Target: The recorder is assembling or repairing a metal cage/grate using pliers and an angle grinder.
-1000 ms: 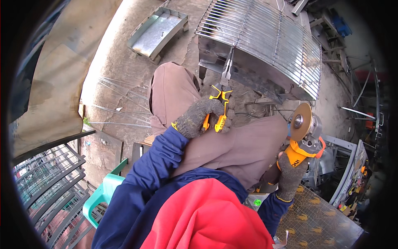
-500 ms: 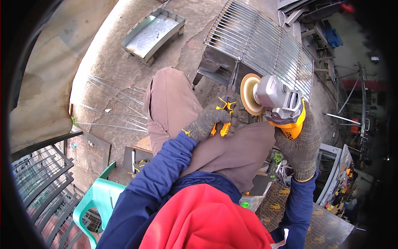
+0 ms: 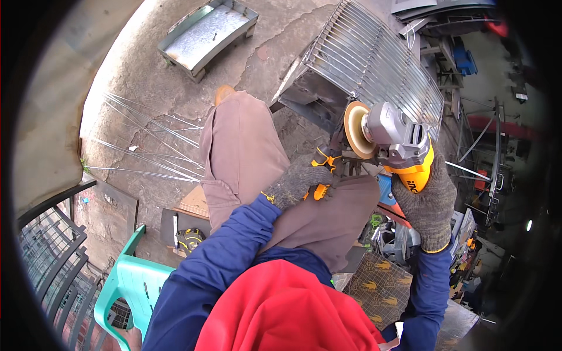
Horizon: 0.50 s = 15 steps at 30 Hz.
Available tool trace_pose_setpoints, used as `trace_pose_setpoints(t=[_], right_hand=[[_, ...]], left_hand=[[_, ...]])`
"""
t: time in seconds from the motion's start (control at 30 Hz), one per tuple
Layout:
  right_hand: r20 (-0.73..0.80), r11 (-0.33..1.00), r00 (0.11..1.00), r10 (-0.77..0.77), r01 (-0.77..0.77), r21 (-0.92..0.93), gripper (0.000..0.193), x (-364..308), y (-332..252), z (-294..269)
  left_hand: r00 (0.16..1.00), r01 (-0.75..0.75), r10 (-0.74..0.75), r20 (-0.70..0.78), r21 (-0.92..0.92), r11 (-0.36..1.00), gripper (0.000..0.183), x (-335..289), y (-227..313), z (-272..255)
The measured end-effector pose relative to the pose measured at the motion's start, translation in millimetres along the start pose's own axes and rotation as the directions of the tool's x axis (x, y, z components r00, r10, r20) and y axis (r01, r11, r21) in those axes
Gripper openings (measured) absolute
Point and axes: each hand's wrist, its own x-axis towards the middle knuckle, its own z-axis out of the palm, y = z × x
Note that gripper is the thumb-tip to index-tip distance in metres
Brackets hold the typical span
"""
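My right hand, in a grey knit glove, is closed round the yellow body of an angle grinder. The grinder's tan disc stands on edge, facing left, close to the near end of the metal rack; whether it touches anything I cannot tell. My left hand, gloved alike, rests over my thigh with its fingers wrapped round a yellow-and-black clamp. The clamp's far part runs up toward dark metal beside the disc, and its jaws are partly hidden.
Ahead stands a barred metal rack on a box-like base. A shallow metal tray sits far left. Thin rods lie on the ground at left, near a green plastic chair. A tape measure lies beside my leg.
The view has shifted slightly. Both hands keep their holds, and the grinder's disc now appears nearer the clamp. A blue and orange piece now shows beside my right hand.
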Motion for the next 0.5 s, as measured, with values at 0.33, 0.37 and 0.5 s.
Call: trace_pose_setpoints(t=[0.33, 0.37, 0.5], right_hand=[[0.06, 0.999, 0.998, 0.029, -0.028, -0.016, 0.067, 11.3, -2.5, -0.5], [0.065, 0.999, 0.997, 0.038, -0.037, -0.01, 0.066, 11.3, -2.2, -0.2], [0.101, 0.996, 0.991, 0.09, -0.09, 0.001, 0.071, 11.9, -0.6, 1.1]], left_hand=[[0.993, 0.014, -0.005, 0.117, -0.076, 0.997, 0.032, 1.3, 5.6, -0.2], [0.996, 0.028, -0.02, 0.091, -0.084, 0.996, 0.032, 1.6, 5.1, 0.0], [0.99, 0.035, -0.021, 0.14, -0.104, 0.994, 0.029, 2.8, 5.4, -0.1]])
